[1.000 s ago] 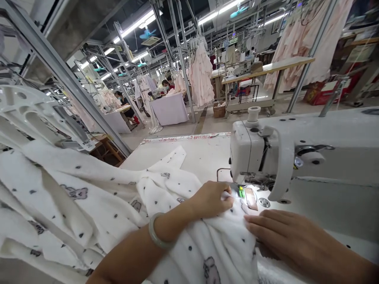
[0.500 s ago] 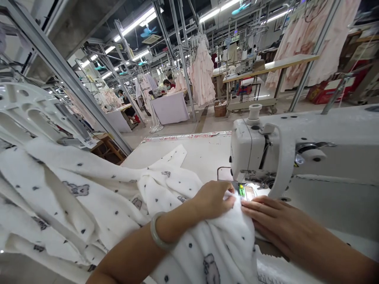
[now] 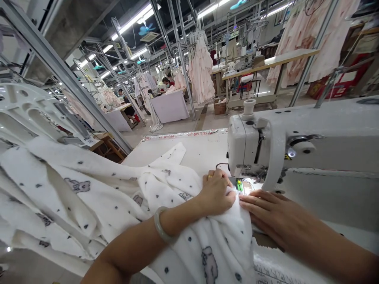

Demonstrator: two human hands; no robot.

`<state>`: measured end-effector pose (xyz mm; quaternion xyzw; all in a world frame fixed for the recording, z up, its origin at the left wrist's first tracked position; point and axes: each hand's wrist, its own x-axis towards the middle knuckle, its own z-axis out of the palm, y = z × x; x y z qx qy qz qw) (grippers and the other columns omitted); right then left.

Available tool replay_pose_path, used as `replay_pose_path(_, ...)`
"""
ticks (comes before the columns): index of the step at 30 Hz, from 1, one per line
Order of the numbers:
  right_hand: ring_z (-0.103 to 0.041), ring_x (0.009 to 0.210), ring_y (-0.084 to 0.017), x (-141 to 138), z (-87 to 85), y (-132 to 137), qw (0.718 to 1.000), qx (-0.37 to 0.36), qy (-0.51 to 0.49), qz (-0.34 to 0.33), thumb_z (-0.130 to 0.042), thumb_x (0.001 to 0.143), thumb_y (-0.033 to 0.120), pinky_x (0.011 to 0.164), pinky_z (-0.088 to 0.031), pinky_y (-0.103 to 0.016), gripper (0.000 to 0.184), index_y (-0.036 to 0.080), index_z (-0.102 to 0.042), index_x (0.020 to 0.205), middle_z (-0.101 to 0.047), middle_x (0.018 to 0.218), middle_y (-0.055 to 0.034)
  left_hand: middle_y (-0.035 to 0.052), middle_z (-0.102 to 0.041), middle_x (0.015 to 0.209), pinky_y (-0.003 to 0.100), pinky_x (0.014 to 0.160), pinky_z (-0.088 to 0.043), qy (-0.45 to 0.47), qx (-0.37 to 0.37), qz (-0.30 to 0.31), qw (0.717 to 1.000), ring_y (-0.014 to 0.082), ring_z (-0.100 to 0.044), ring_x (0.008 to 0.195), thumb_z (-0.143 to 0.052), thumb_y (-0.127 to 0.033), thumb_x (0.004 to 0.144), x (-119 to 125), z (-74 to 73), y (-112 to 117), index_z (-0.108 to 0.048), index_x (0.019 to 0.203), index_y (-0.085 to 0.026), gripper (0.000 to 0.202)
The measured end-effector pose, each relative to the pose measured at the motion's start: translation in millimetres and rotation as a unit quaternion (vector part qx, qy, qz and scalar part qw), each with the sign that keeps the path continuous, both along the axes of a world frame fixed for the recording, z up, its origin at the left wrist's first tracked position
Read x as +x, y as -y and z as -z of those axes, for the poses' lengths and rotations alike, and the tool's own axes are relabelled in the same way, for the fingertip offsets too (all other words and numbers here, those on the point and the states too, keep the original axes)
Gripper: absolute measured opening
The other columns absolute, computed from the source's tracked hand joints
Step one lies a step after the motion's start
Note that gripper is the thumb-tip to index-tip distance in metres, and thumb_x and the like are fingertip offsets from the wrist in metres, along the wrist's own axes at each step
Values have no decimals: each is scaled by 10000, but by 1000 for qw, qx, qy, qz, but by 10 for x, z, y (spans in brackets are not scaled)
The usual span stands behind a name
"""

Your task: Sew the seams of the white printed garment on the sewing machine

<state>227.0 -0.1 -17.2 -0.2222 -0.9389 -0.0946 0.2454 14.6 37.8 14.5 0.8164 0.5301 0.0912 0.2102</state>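
Observation:
A white fleece garment with small dark dots and grey bear prints is heaped across the sewing table. My left hand, with a pale bangle on the wrist, pinches the fabric's edge just in front of the needle area. My right hand lies flat, fingers together, pressing the cloth beside the presser foot. The white sewing machine stands right behind both hands, its lamp lighting the needle plate.
A grey steel post slants up at the left next to a white plastic frame. Pink garments hang on racks beyond the table. Other people sit at distant tables. A printed ruler strip edges the table's far side.
My right hand slid left and forward until its fingertips meet the left hand at the presser foot. My left hand pushed the fabric edge closer under the machine head.

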Motion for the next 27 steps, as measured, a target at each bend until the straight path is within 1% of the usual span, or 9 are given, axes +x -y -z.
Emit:
replay_pose_path(4, -734, 1073, -268, 24, -14, -14, 999, 34, 17, 12, -427, 1061, 203, 891, -569, -446, 368, 151, -640, 1356, -760, 1242, -106, 73, -542, 1228, 458, 1131, -391, -11, 10, 16, 1000, 271, -485, 1234, -577, -271, 930, 38, 31, -74, -632, 909, -207, 87)
replay_pose_path(7, -751, 1023, -259, 41, 3, -18, 999, 45, 3, 25, -423, 1065, 214, 831, -559, -441, 336, 179, -667, 1293, -776, 1196, -80, 72, -540, 1183, 441, 1102, -408, -20, 21, 16, 999, 265, -487, 1195, -562, -239, 915, 52, 65, -136, -608, 871, -202, 74)
replay_pose_path(9, -754, 1014, -249, 49, 23, -15, 998, 39, -12, 37, -412, 1072, 225, 806, -552, -429, 342, 191, -660, 1306, -780, 1171, -75, 72, -538, 1163, 433, 1091, -415, -17, 31, 10, 999, 262, -485, 1179, -557, -230, 910, 56, 90, -168, -580, 844, -200, 76)
replay_pose_path(12, -745, 1035, -253, 57, 47, -7, 998, 15, -25, 53, -423, 1074, 247, 807, -545, -427, 380, 231, -604, 1408, -772, 1172, -60, 73, -539, 1159, 436, 1085, -421, -18, 41, 7, 999, 266, -478, 1177, -549, -233, 918, 58, 110, -193, -556, 829, -201, 95)
replay_pose_path(14, -740, 1040, -256, 59, 49, -3, 998, 6, -23, 57, -433, 1079, 267, 806, -539, -427, 380, 257, -590, 1425, -768, 1178, -49, 75, -541, 1160, 436, 1084, -424, -21, 43, 7, 999, 266, -478, 1178, -552, -230, 919, 57, 112, -192, -558, 844, -202, 81)
replay_pose_path(21, -729, 1027, -213, 54, -26, 6, 998, 15, -23, 63, -372, 1123, 318, 854, -486, -406, 332, 225, -624, 1319, -760, 1160, -48, 76, -559, 1180, 445, 1106, -425, -29, 57, -2, 998, 264, -499, 1208, -563, -226, 936, 78, 123, -178, -591, 883, -203, 63)
replay_pose_path(24, -716, 1027, -195, 88, -59, -8, 998, 21, -26, 54, -355, 1132, 330, 902, -458, -396, 338, 233, -609, 1332, -751, 1182, -35, 84, -574, 1220, 456, 1129, -421, -45, 45, 15, 998, 283, -499, 1269, -584, -243, 949, 59, 47, -217, -619, 930, -206, 55)
replay_pose_path(26, -713, 982, -185, 126, -74, -31, 998, 26, -35, 44, -343, 1135, 319, 933, -440, -397, 331, 240, -612, 1310, -752, 1163, -24, 96, -593, 1243, 447, 1122, -439, -56, 31, 48, 997, 290, -525, 1272, -610, -260, 956, -4, -83, -203, -636, 999, -204, 74)
replay_pose_path(27, -710, 947, -184, 146, -81, -43, 998, 28, -40, 38, -339, 1136, 315, 936, -438, -399, 323, 240, -624, 1267, -754, 1137, -22, 107, -599, 1268, 442, 1118, -447, -56, 31, 71, 995, 293, -541, 1268, -619, -267, 962, -52, -167, -168, -638, 1063, -201, 122)
